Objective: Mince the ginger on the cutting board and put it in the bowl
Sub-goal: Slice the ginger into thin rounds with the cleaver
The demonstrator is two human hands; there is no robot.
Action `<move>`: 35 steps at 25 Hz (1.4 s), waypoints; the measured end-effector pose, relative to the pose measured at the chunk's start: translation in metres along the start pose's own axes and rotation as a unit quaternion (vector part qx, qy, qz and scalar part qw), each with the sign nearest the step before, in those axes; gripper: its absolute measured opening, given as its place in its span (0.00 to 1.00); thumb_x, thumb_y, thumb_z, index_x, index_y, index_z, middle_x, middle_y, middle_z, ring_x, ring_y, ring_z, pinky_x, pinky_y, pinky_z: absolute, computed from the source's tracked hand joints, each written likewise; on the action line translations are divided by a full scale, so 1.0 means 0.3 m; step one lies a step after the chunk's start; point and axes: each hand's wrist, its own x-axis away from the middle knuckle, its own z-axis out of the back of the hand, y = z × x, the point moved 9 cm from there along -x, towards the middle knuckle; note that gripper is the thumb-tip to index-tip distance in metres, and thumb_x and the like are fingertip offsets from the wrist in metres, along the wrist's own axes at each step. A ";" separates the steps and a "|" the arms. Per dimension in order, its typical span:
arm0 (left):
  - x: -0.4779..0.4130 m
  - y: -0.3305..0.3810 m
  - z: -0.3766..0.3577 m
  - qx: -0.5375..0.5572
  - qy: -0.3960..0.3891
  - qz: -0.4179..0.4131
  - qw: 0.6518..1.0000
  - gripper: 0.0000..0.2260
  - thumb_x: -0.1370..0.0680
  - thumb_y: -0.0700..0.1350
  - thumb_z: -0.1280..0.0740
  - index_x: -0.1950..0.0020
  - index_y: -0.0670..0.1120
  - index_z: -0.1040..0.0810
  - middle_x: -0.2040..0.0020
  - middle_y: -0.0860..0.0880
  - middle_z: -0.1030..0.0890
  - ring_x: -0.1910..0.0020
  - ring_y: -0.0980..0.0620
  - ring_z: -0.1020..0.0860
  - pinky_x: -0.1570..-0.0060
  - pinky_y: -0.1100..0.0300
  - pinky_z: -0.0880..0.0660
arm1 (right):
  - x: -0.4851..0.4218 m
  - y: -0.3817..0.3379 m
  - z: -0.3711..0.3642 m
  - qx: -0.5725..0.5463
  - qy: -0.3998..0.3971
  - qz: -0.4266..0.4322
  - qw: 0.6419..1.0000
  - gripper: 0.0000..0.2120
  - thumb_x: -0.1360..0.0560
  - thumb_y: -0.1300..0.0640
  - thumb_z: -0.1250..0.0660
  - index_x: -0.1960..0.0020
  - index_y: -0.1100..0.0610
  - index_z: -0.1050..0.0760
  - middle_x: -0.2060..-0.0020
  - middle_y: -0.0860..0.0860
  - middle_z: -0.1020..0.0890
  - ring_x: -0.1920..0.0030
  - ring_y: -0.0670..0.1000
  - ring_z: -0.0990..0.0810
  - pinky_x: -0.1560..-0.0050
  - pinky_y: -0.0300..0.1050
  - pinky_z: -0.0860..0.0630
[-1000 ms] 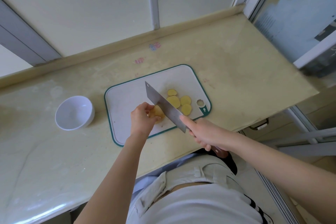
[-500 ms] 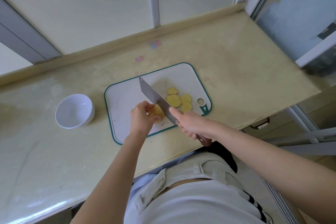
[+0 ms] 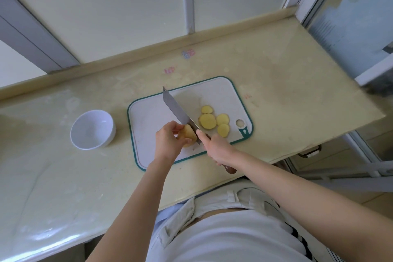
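A white cutting board (image 3: 153,112) with a green rim lies on the beige counter. My left hand (image 3: 168,142) grips a chunk of ginger (image 3: 188,136) on the board. My right hand (image 3: 219,149) holds a cleaver (image 3: 178,110) by its brown handle, forefinger along the blade's back. The blade's edge is down against the right face of the chunk. Several yellow ginger slices (image 3: 207,121) lie on the board right of the blade. A white bowl (image 3: 92,130), with nothing in it, stands on the counter left of the board.
The beige counter (image 3: 276,100) ends in a raised lip at the back wall and drops off at its right edge. Two small coloured stickers (image 3: 188,53) sit behind the board. A drawer handle (image 3: 309,152) shows below the counter at the right.
The cleaver has slid forward and left along the ginger chunk, its tip now farther toward the board's back edge. My right hand followed it. My left hand keeps its grip on the chunk.
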 end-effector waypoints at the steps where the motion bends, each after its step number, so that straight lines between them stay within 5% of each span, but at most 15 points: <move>1: 0.000 -0.002 -0.002 0.000 -0.002 -0.001 1.000 0.14 0.34 0.38 0.23 0.53 0.46 0.24 0.53 0.49 0.21 0.53 0.50 0.24 0.51 0.60 0.25 | -0.005 0.004 0.003 -0.006 -0.002 -0.005 1.000 0.28 0.20 0.35 0.51 0.69 0.55 0.41 0.77 0.50 0.38 0.78 0.49 0.39 0.77 0.39 0.38; 12: 0.003 -0.010 -0.009 0.005 -0.012 -0.002 1.000 0.14 0.32 0.39 0.25 0.51 0.45 0.25 0.51 0.49 0.23 0.52 0.51 0.25 0.54 0.63 0.28 | -0.011 0.034 0.098 -0.087 -0.009 -0.019 0.996 0.25 0.20 0.35 0.48 0.67 0.51 0.43 0.77 0.47 0.42 0.79 0.47 0.45 0.77 0.37 0.47; 35: 0.054 -0.002 -0.010 0.014 0.037 0.009 0.999 0.14 0.29 0.41 0.26 0.47 0.44 0.24 0.47 0.48 0.22 0.52 0.52 0.26 0.56 0.63 0.32 | 0.187 -0.020 0.096 -0.085 -0.037 -0.009 0.996 0.26 0.21 0.33 0.51 0.67 0.52 0.41 0.78 0.46 0.40 0.78 0.46 0.44 0.77 0.36 0.46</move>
